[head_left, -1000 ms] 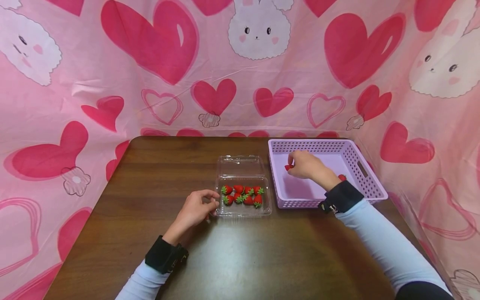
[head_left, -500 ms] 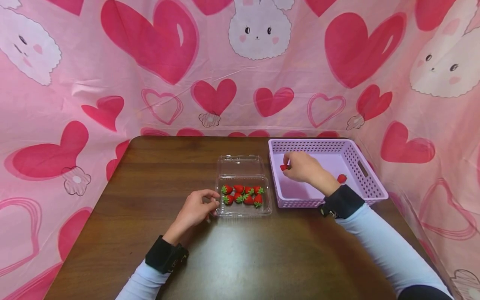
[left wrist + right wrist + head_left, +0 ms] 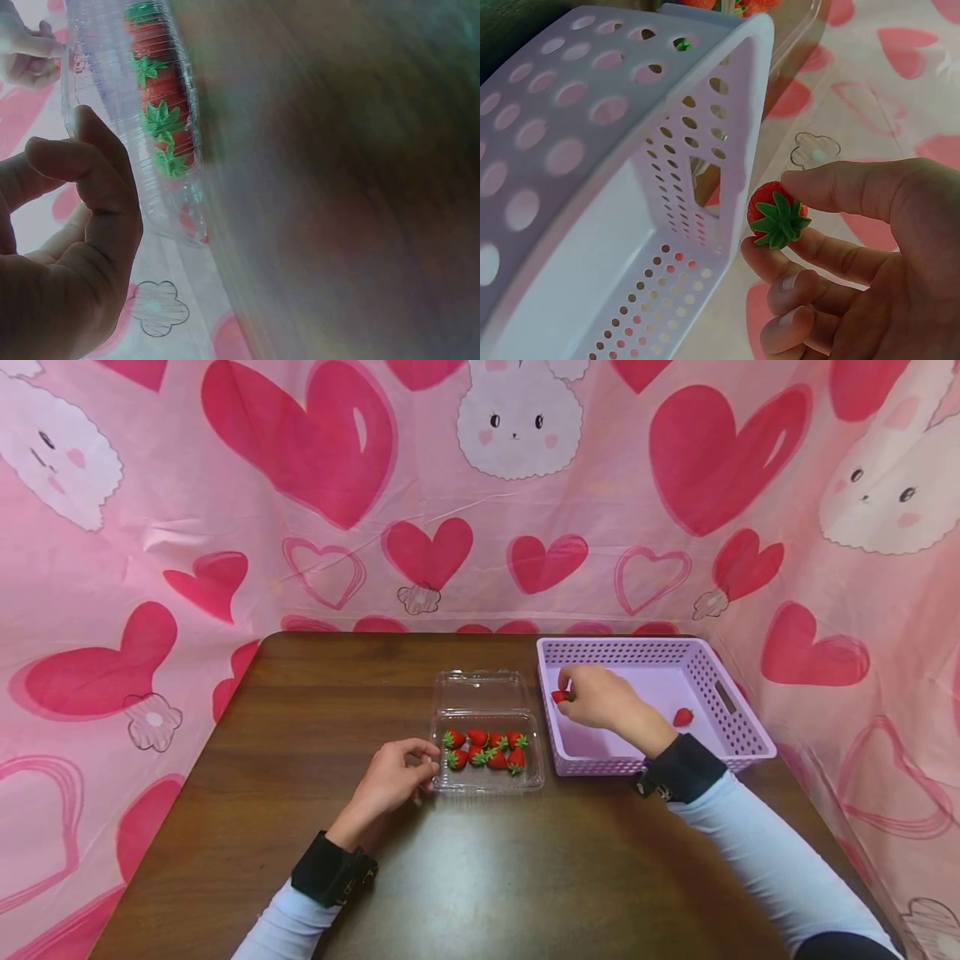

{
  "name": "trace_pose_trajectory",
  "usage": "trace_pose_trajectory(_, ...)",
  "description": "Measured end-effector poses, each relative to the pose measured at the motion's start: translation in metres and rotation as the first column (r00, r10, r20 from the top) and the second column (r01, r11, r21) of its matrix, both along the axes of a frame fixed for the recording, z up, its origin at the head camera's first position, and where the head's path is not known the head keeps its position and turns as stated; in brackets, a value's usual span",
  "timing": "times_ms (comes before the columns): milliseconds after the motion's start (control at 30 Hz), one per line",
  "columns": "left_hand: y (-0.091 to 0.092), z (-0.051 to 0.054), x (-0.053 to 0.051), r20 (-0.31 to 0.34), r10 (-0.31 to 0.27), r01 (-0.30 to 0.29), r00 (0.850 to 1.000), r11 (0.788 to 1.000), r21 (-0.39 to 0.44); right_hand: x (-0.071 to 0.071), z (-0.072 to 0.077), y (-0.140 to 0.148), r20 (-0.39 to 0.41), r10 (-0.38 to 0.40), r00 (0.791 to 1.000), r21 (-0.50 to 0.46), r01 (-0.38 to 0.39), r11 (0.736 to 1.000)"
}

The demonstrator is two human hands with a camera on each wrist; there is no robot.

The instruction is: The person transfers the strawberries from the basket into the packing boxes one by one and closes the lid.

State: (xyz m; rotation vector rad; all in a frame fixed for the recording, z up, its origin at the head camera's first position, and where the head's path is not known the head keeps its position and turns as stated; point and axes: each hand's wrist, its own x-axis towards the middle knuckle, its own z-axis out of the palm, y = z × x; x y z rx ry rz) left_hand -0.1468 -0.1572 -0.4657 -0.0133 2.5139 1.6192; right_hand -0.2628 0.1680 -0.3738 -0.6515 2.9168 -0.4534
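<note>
A strawberry [image 3: 559,697] with a green leafy cap is pinched between the thumb and fingers of my right hand [image 3: 602,697]. That hand is over the left part of the lilac plastic basket [image 3: 600,767]; in the right wrist view the strawberry [image 3: 759,204] shows beside the basket's rim. One more strawberry [image 3: 683,717] lies on the basket floor, to the right. My left hand [image 3: 393,772] touches the left edge of a clear plastic clamshell box [image 3: 532,779] with loosely bent fingers. Several strawberries [image 3: 497,760] sit inside the box in two rows.
The box's clear lid [image 3: 482,693] is folded back on its far side. Box and basket stand close together on a brown wooden table [image 3: 315,710]. A pink heart-patterned cloth [image 3: 480,585] hangs behind and at both sides.
My right hand has moved left within the basket with the strawberry, nearer to the box. The strawberry on the basket floor has come fully into sight. My left hand has stayed put.
</note>
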Motion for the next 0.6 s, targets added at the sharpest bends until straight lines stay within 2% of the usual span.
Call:
trace_pose_trajectory(433,0.0,-0.001,-0.001,0.002,0.005,-0.005,1.0,1.0,-0.001,0.009,0.001,-0.015,-0.061,0.049,0.997,-0.011,-0.05,0.999)
trace_pose_trajectory(600,0.0,-0.001,-0.002,0.006,0.007,-0.007,1.0,1.0,-0.004,0.013,-0.001,-0.021,-0.051,0.058,0.997,-0.005,-0.059,0.998)
